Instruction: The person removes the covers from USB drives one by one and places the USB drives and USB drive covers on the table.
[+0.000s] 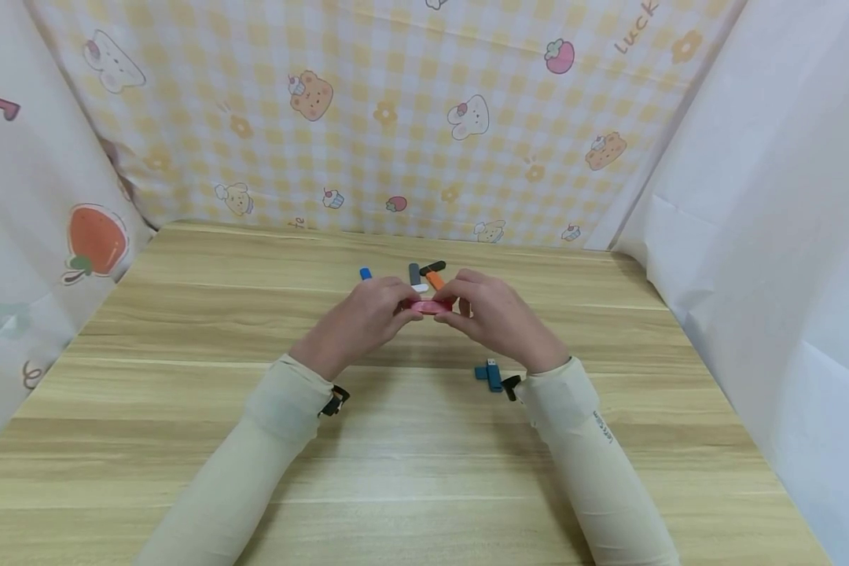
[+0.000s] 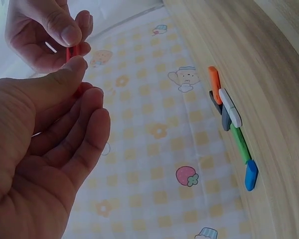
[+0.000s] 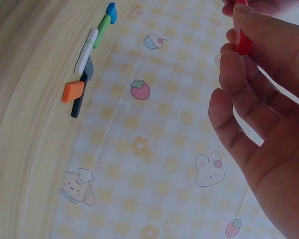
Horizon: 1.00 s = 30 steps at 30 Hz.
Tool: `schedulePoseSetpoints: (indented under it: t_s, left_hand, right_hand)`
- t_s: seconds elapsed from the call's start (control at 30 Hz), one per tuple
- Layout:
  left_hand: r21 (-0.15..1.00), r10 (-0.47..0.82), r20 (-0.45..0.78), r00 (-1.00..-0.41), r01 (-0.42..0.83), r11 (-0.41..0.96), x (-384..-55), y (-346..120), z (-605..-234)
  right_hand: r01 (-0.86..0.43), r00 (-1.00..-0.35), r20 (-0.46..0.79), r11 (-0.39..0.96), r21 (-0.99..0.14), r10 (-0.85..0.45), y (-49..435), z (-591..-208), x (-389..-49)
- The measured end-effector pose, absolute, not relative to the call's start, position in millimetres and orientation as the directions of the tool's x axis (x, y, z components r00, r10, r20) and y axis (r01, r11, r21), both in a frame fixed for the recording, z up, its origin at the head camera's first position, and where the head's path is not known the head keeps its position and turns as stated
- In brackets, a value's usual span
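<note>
Pinching a slim red plastic stick [image 1: 431, 307] with left hand [image 1: 366, 316] and right hand [image 1: 494, 316], perhaps uncapping; next likely needing straight pulling.

red is shown by the held stick [image 1: 431, 307], though its exact shade is hard to judge, a pinker tone being given from above. orange, white, green, blue, grey and black are worn by the loose sticks [image 2: 230, 107], dark teal by the usb stick [image 1: 494, 377]. the sleeves [image 1: 269, 448] are cream-coloured. the tabletop [image 1: 424, 487] is streaked with pale brown grain; the backdrop cloth [image 1: 368, 157] is checked yellow and white and printed with bears, rabbits, strawberries and flowers.
</note>
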State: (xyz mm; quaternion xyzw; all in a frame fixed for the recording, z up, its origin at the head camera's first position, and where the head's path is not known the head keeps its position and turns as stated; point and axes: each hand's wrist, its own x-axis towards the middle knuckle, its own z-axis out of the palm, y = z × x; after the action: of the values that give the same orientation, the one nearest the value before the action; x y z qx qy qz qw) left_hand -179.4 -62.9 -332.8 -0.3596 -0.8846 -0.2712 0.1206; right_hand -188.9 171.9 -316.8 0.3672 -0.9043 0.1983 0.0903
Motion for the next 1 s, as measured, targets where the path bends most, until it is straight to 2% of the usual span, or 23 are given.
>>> schedulePoseSetpoints:
  t_s: [0.33,0.73,1.0]
  left_hand:
    - [0.36,0.587,0.454,-0.67,0.741,0.567,-180.3,-62.8,-335.0]
    - [0.369,0.576,0.438,-0.691,0.722,0.586,-180.1,-62.5,-333.5]
    - [0.362,0.585,0.438,-0.682,0.73,0.58,-180.5,-63.4,-333.9]
  right_hand:
    - [-0.706,-0.708,0.315,0.647,-0.29,-0.632,173.1,-316.8,-190.1]
    - [-0.705,-0.709,0.317,0.645,-0.293,-0.631,174.0,-316.9,-190.6]
    - [-0.707,-0.707,0.318,0.64,-0.301,-0.632,173.6,-317.8,-191.2]
